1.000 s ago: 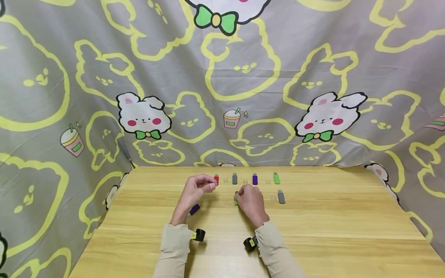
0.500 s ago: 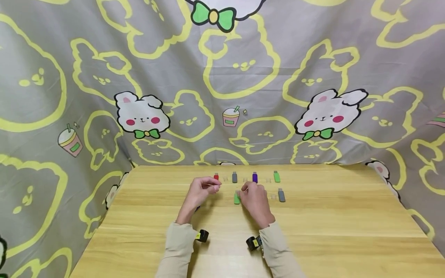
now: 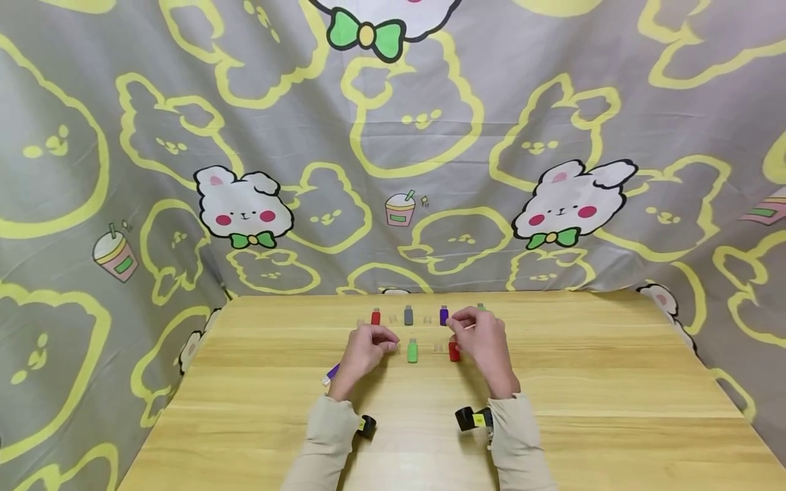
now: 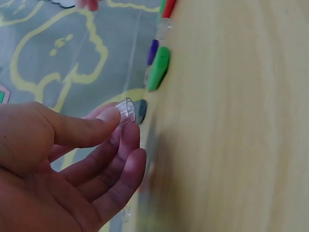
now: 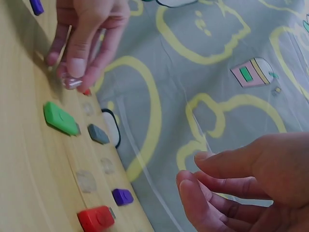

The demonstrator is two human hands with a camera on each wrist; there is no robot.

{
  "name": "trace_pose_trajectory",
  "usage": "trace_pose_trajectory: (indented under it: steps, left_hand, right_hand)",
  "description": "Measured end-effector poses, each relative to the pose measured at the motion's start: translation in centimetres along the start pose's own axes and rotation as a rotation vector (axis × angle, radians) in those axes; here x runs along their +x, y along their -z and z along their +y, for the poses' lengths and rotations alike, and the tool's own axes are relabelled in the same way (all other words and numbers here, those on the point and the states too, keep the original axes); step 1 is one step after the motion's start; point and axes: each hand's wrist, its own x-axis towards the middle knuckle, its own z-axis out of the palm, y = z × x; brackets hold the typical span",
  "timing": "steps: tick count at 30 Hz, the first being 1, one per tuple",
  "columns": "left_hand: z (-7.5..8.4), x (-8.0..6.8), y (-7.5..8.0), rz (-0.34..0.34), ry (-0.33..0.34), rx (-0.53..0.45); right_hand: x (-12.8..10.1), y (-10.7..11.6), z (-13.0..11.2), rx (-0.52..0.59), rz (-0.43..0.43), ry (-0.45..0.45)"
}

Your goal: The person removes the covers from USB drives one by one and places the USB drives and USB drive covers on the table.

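Note:
My left hand [image 3: 367, 351] pinches a small clear plastic cap [image 4: 126, 111] between thumb and fingertips, just left of a green USB flash drive [image 3: 412, 351] lying on the table. My right hand [image 3: 486, 344] is held over the table at the right, its fingers loosely bent, with nothing between thumb and fingertips in the right wrist view. It overlaps part of a red flash drive [image 3: 454, 352] in the head view. Between the green and red drives lies another clear cap [image 5: 86, 181]. A purple flash drive [image 3: 331, 374] lies beside the left wrist, partly hidden.
Along the back runs a row of flash drives: red [image 3: 376, 317], grey [image 3: 408, 315], purple [image 3: 443, 315] and a green one [image 3: 481, 307] mostly behind the right hand. Clear caps [image 3: 393, 318] sit between them. A patterned curtain [image 3: 344, 123] hangs behind the wooden table [image 3: 589, 382].
My right hand has left the green flash drive and shifted right, uncovering the red one. The left hand has moved slightly right and nearer, toward the green drive. The head view has shifted slightly.

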Motion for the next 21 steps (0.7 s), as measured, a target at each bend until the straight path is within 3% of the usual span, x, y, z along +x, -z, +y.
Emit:
trace_pose_trajectory:
  steps: [11, 21]
  left_hand:
    - [-0.3, 0.5, -1.2, 0.011, -0.017, 0.108]
    - [0.0, 0.9, -1.7, 0.03, -0.019, 0.119]
  right_hand:
    - [0.4, 1.0, 0.8, 0.038, 0.006, -0.016]
    - [0.3, 1.3, 0.9, 0.049, 0.004, -0.025]
